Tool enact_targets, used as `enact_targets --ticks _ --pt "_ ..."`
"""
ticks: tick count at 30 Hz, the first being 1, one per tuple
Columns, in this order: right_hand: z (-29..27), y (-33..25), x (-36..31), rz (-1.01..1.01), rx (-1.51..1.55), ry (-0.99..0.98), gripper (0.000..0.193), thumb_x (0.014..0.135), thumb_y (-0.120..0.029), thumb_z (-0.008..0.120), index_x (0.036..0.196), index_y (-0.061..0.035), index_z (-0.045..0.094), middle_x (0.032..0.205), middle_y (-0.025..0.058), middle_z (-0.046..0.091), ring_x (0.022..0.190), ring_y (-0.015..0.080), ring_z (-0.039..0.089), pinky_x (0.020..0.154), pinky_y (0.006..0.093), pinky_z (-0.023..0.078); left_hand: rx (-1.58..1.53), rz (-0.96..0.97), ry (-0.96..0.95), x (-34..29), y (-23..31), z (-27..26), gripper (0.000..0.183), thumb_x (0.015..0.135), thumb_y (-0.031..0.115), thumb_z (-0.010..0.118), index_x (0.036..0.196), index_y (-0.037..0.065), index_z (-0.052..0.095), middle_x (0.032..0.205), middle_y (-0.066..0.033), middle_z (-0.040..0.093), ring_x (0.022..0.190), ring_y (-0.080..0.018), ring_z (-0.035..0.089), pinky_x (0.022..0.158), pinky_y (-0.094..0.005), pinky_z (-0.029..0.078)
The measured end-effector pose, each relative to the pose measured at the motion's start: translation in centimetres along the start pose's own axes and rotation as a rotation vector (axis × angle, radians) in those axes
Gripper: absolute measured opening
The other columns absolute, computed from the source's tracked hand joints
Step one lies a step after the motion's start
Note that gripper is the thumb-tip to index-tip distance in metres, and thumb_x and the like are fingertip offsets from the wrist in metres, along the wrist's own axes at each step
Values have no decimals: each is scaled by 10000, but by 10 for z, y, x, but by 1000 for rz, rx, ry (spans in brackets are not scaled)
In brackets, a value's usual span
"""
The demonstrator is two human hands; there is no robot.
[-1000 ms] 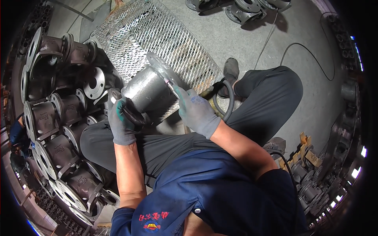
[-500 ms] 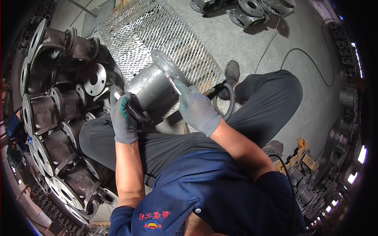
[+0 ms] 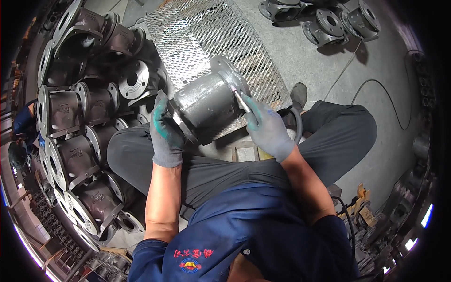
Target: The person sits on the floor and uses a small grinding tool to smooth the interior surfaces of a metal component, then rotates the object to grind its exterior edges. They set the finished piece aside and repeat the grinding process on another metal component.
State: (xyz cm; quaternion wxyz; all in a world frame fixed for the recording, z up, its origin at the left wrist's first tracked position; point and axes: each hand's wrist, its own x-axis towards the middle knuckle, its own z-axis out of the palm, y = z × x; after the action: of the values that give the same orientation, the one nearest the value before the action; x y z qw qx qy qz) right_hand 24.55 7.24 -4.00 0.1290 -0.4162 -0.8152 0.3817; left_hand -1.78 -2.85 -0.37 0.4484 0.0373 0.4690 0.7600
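Concrete floor (image 3: 300,61); left hand (image 3: 165,131) fingers clamped on flanged casting (image 3: 206,101); right hand (image 3: 268,129) fingers around grinding tool (image 3: 239,99).

- One shiny flanged pipe piece (image 3: 206,105) in the hands
- Two gloved hands: left hand (image 3: 165,134), right hand (image 3: 268,128)
- One pencil-like tool (image 3: 239,99)
- One metal mesh sheet (image 3: 211,37)
- Three dark castings (image 3: 329,23) at top right

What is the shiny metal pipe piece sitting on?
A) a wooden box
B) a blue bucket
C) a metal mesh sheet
C: the pipe piece, held by the left hand with the right hand putting a thin tool to its end, sits on the mesh sheet.
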Motion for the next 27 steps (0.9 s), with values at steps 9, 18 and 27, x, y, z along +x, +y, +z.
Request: enact_targets --ticks 9,18,27 --pt "-43 -10 14 30 92 157 505 1071 -127 669 1573 -126 606 1336 178 761 1177 271 782 976 376 589 702 130 -331 -9 2 49 1009 908 200 817 1657 -70 197 1282 -280 526 1167 -367 564 987 -387 504" --pt "-52 4 15 86 262 196 523 1078 -108 657 1595 -127 586 1296 142 788 1014 158 784 893 337 603 1347 583 -325 14 -17 53 1292 751 71 863 1784 14 88 1825 -197 262 1649 -304 340 1326 -390 310" --pt "-44 6 -7 9 326 45 519 1039 -27 664 1553 -54 595 1291 227 739 1165 355 730 999 431 570 557 25 82 4 3 49 997 950 -21 735 1771 15 171 1070 -110 724 864 -156 712 785 -290 589"
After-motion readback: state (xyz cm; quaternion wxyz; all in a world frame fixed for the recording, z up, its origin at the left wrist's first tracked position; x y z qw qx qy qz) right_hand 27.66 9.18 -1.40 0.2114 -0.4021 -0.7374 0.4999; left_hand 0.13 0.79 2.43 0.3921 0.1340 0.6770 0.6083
